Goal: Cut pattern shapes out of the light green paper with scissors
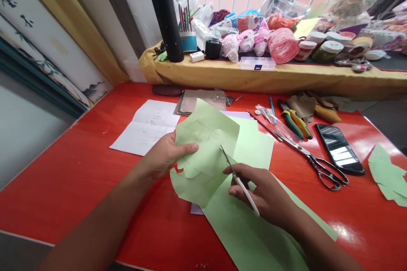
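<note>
My left hand (pixel 168 152) pinches a piece of light green paper (pixel 210 131) by its left side, thumb on top. Pencil lines run across the paper, and its lower left edge is cut into a curved, notched shape. My right hand (pixel 254 190) is closed around small scissors (pixel 243 188) with white handles. Their blades lie at the right part of the held paper, pointing up and left; part of the handles is hidden by my fingers. Beneath both hands, larger green sheets (pixel 254 228) rest on the red table (pixel 152 237).
White paper with writing (pixel 149 127) lies at the left. To the right are large black-handled scissors (pixel 327 171), pliers (pixel 295 123), a phone (pixel 340 148) and a cut green piece (pixel 388 173). A black thermos (pixel 168 25) and several jars (pixel 327 51) stand on the sill.
</note>
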`<action>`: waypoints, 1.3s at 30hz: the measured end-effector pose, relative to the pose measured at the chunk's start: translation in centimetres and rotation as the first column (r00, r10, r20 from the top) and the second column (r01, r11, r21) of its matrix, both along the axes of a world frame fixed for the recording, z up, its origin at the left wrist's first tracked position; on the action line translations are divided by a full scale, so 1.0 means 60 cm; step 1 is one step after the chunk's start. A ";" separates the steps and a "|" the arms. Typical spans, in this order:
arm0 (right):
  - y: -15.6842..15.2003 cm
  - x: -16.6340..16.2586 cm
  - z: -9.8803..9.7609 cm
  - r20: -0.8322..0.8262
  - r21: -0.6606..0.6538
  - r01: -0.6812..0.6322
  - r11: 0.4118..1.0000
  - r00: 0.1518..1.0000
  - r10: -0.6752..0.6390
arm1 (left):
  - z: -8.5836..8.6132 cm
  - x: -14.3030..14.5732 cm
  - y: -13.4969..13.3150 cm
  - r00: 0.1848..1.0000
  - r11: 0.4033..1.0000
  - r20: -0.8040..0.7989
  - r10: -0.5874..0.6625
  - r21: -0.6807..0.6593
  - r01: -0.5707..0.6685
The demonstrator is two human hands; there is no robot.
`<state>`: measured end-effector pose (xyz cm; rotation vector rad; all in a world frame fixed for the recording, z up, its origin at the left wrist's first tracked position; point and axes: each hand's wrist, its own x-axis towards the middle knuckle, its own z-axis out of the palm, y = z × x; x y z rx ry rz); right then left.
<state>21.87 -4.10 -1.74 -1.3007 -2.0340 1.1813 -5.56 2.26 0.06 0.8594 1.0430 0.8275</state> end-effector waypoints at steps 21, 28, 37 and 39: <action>0.002 0.007 -0.005 -0.028 -0.054 -0.081 0.995 0.996 0.079 | -0.012 -0.021 0.015 0.988 0.984 -0.032 -0.153 -0.096 0.149; 0.002 0.007 -0.005 -0.011 -0.054 -0.087 0.995 0.996 0.086 | -0.008 -0.022 0.017 0.981 0.979 -0.032 -0.191 -0.083 0.187; 0.003 0.005 -0.004 0.013 -0.035 -0.079 0.996 0.997 0.079 | -0.003 -0.023 0.019 0.976 0.975 -0.056 -0.208 -0.086 0.203; 0.003 0.006 -0.004 0.019 -0.036 -0.081 0.996 0.996 0.081 | -0.001 -0.022 0.018 0.976 0.975 -0.055 -0.210 -0.086 0.205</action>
